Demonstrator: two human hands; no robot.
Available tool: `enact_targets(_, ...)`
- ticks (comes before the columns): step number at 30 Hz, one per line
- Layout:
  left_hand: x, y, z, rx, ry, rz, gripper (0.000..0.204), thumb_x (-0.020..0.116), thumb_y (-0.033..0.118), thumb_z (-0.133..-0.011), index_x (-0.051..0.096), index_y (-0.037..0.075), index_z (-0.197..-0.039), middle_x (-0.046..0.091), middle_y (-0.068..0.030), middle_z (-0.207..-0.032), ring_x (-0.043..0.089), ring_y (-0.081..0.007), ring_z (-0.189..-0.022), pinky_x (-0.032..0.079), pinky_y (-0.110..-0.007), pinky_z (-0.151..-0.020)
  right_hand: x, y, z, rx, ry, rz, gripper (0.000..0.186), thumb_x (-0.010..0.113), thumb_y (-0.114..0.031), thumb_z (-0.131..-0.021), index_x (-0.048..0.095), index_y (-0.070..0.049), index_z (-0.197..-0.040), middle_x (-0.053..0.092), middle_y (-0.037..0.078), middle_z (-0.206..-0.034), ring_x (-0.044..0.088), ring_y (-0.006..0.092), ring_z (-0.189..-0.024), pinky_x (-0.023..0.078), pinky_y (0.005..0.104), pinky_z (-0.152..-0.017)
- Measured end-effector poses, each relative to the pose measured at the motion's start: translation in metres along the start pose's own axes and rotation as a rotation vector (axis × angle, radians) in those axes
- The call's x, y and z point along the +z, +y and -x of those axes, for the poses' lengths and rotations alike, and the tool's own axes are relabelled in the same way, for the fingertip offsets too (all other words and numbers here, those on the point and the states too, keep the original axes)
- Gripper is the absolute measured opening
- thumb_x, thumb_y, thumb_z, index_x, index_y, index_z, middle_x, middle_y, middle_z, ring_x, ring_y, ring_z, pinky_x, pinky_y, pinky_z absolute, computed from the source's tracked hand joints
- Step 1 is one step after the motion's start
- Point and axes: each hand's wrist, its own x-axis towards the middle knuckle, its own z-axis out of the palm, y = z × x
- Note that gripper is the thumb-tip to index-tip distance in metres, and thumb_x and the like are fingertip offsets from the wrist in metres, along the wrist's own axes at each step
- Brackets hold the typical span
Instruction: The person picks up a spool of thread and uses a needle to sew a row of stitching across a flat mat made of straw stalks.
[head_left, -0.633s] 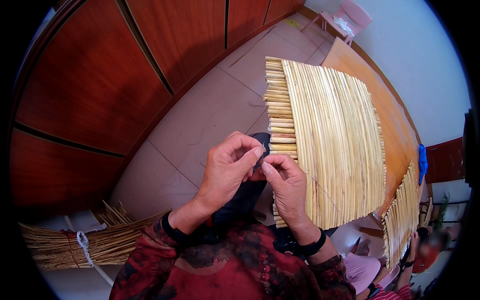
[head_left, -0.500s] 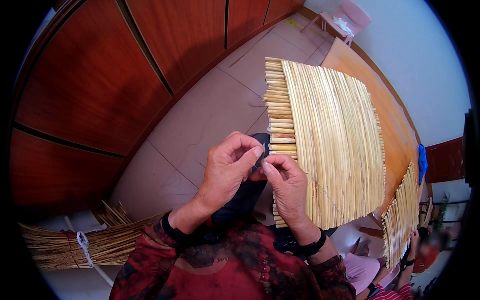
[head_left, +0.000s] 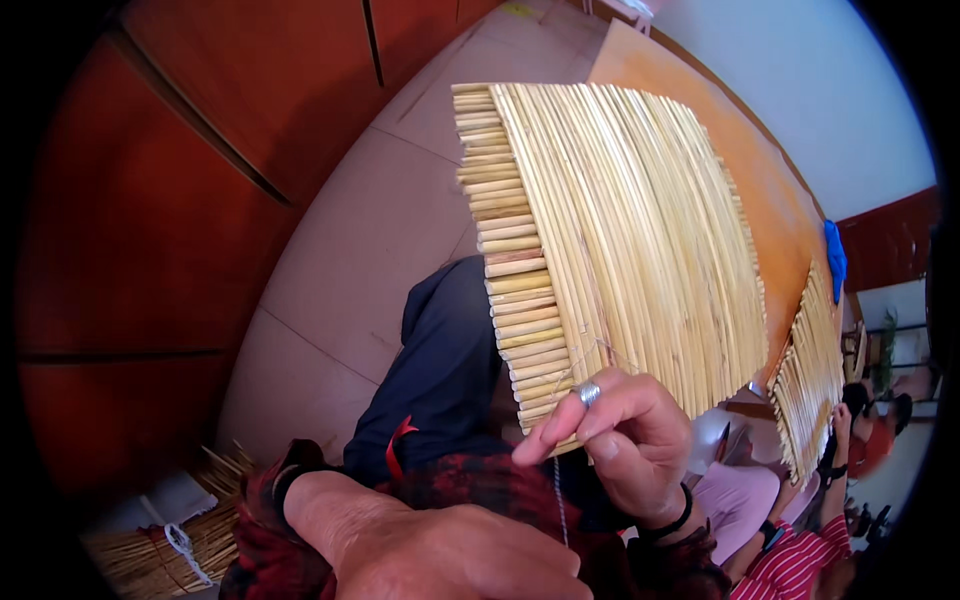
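Observation:
A reed mat (head_left: 640, 240) of pale stalks, with cut ends along its left side, lies before me. My right hand (head_left: 640, 445) is at its near edge, fingers curled around a thin thread (head_left: 560, 500); a wide silvery band (head_left: 588, 393) sits on one finger. The thread crosses the mat's near left corner to this hand, then drops toward my left hand (head_left: 450, 555). That hand is low at the bottom edge, back up, slightly blurred, with its fingers bent in where the thread ends; the fingertips are hidden.
Under the mat is an orange-brown board (head_left: 770, 230). A second reed mat (head_left: 815, 370) stands at the right, near a person in a striped sleeve (head_left: 800, 555). A tied bundle of stalks (head_left: 150, 555) lies at the lower left. Wooden cabinets (head_left: 150, 200) line the left.
My hands have parted from their pinch before the mat: the left came down toward me, the right moved lower and to the right. The view has shifted, and my dark trouser leg shows more.

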Motion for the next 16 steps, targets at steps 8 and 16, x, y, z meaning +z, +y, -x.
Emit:
enact_targets(8, 0.025, -0.014, -0.013, -0.049, 0.326, 0.077, 0.012, 0.055, -0.008, -0.063, 0.058, 0.003, -0.057, 0.056, -0.0071, -0.059, 0.036, -0.011, -0.035, 0.024, -0.023, -0.032, -0.018, 0.0, 0.0, -0.037, -0.108, 0.125, 0.014, 0.049, 0.01, -0.084, 0.047, 0.004, -0.097, 0.058, 0.017, -0.091, 0.063, 0.0219, -0.078, 0.051, 0.0291, -0.068)
enact_targets(16, 0.013, -0.012, -0.029, -0.177, 0.122, 0.19, 0.014, 0.056, -0.008, -0.064, 0.058, 0.004, -0.057, 0.055, -0.0077, -0.058, 0.035, -0.0112, -0.033, 0.021, -0.023, -0.031, -0.027, 0.002, 0.004, -0.007, 0.005, 0.044, 0.013, 0.049, 0.008, -0.084, 0.048, 0.003, -0.096, 0.055, 0.016, -0.087, 0.061, 0.0174, -0.069, 0.05, 0.0246, -0.061)
